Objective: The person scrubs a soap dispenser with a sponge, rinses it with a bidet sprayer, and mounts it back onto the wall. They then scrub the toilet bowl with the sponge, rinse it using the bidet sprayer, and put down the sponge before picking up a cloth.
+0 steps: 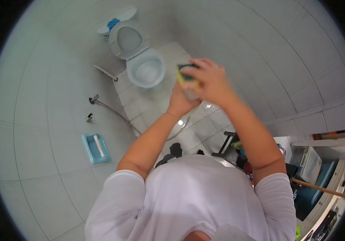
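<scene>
Both hands are together in front of my body, near the toilet. My right hand (212,80) has its fingers around a yellow and dark green sponge (183,76). Below the sponge, my left hand (182,100) is wrapped round a pale, whitish object (190,94), which is mostly hidden by the hands. The sponge is against the top of this object. Just left of the hands is the white toilet bowl (147,70), with its lid (129,39) raised.
A blue cloth (113,23) lies by the toilet tank. On the left wall are a blue soap dish (87,149) with a white item, a tap (94,99) and a hose (114,110). Shelves with a plastic box (311,164) and a wooden stick (321,188) stand at the right.
</scene>
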The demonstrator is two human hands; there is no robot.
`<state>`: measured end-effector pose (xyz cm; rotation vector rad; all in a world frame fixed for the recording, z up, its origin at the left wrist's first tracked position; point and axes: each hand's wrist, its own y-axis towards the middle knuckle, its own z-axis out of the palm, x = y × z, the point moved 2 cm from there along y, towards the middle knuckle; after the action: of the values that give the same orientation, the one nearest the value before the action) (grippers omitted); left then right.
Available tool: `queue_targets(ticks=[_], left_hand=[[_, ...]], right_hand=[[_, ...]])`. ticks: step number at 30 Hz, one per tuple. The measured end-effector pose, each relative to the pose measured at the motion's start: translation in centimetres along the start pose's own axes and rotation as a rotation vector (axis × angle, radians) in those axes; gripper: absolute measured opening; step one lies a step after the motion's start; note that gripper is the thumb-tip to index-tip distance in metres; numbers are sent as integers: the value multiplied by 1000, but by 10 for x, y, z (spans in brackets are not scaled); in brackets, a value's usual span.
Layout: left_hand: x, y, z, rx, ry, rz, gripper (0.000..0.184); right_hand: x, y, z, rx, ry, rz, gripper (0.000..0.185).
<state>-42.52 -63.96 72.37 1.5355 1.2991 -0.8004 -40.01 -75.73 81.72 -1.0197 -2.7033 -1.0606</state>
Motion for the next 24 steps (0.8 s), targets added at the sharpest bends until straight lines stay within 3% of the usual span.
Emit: queue_targets(ticks=[1, 3, 5, 6, 9, 13, 15, 18, 20, 22, 24], left_hand=[[-6, -4, -8, -119, 193, -23, 81], [1, -5, -19, -170, 163, -80, 81], [11, 0, -31, -230, 229, 116, 82], [10, 0, -38, -242, 227, 107, 82], [12, 5, -51, -191, 311, 35, 81], [33, 17, -66, -224, 274, 61, 74], [35, 20, -74, -191, 300, 104, 71], [36, 14, -78, -210, 230, 48, 71], [47, 17, -82, -283, 298, 127, 76], [53, 18, -92, -319, 335, 167, 79], [60, 17, -104, -296, 286, 51, 83]], right_hand=[[-7, 5, 10, 43, 94, 125, 33], [-4, 8, 18, 61, 76, 86, 34], [-3, 17, 26, 84, 55, 40, 36], [-5, 20, 32, 79, 44, 22, 35], [-17, 34, 44, 60, 31, 114, 32], [20, 39, 49, 127, -19, -88, 28], [7, 39, 60, 195, 53, -33, 29], [0, 54, 69, 122, 38, 32, 29], [12, 60, 71, 99, 20, 47, 29], [32, 54, 70, 171, 44, -143, 28], [3, 51, 78, 183, 77, -27, 29]])
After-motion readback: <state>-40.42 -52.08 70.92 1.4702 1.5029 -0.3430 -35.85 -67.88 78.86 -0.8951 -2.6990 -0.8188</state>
